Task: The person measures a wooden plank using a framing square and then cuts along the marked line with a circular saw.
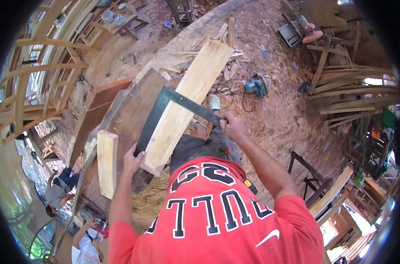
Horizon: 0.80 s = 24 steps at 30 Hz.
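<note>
2 bare hands share a dark L-shaped square (155, 116), which lies across a long pale board (176, 123) in front of the person's body. The left hand (132, 160) is closed on the end of the longer arm, thumb on the near side, close to the board's near end. The right hand (233, 126) is curled at the tip of the shorter arm, past the board's right edge; whether it also pinches a marking tool cannot be told.

The most likely trouble is a skewed square. Its grip points sit at the 2 far ends, and no hand presses the corner, so uneven pressure could turn it on the wood. The longer arm slants along the board's left side, but whether it bears snugly on that edge cannot be made out; any gap there would throw an angle off. Neither hand visibly clamps the board, so a push on the square might shift the board too.

A shorter pale block (106, 163) lies to the left, near the left forearm, where an elbow swing could knock it. Underfoot, a teal power tool (255, 86) rests on the shaving-strewn floor with its cord looped near 1 pale shoe (214, 102), so a careless step might snag it.
</note>
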### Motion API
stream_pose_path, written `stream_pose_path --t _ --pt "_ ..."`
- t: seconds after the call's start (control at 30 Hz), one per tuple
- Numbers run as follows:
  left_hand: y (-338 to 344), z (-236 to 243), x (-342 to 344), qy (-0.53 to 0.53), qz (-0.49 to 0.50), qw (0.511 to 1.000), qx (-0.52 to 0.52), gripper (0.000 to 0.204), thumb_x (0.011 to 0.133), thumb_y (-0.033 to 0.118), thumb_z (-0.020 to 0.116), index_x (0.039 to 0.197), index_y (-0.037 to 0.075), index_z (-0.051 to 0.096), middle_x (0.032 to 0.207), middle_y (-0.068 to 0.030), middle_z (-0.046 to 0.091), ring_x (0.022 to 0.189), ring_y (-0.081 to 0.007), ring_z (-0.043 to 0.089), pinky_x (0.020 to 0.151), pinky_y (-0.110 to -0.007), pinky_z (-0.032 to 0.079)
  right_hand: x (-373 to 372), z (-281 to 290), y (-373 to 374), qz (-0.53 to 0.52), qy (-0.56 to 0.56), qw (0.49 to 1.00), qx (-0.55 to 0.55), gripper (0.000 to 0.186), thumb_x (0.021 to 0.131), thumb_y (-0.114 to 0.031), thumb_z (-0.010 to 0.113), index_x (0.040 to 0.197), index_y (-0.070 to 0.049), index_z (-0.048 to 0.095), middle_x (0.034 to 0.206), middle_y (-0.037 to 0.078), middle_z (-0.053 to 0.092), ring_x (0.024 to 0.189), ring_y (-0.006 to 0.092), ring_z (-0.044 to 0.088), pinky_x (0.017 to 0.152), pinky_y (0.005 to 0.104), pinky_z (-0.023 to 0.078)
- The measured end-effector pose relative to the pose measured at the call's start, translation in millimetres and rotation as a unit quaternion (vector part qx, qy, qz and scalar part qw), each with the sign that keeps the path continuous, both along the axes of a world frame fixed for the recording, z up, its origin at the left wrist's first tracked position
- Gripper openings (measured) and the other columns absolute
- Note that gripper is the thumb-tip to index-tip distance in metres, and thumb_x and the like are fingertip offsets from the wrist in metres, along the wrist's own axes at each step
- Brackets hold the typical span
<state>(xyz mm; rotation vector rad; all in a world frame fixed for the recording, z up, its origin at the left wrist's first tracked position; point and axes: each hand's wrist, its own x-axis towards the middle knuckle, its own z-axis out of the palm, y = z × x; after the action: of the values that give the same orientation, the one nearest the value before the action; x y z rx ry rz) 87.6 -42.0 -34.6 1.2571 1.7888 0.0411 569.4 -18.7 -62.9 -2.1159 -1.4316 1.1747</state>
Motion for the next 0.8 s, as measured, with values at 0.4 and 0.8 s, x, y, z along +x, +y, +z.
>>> stream_pose_path --t 0.4,0.8 --pt "0.8 -0.5 1.2 -0.014 -0.035 0.999 0.012 0.071 0.087 0.024 0.077 0.152 0.006 0.052 0.128 -0.0242 0.069 0.117 -0.0320 0.068 0.103 -0.041 0.051 -1.6 2.2 1.6 -0.010 0.032 0.998 0.044 0.015 0.092 -0.022 0.068 0.102 -0.012 0.068 0.084 0.021 0.072 0.081 0.0422 0.072 0.070 0.0514 0.056" --pt "3.6 3.0 2.8 0.001 -0.045 0.999 -0.004 0.072 0.090 0.023 0.074 0.154 0.003 0.049 0.132 -0.0212 0.069 0.122 -0.0281 0.067 0.106 -0.040 0.050 1.1 5.9 4.8 0.003 0.022 0.998 0.054 0.015 0.092 -0.021 0.067 0.101 -0.010 0.069 0.084 0.020 0.072 0.078 0.0418 0.072 0.071 0.0521 0.057"
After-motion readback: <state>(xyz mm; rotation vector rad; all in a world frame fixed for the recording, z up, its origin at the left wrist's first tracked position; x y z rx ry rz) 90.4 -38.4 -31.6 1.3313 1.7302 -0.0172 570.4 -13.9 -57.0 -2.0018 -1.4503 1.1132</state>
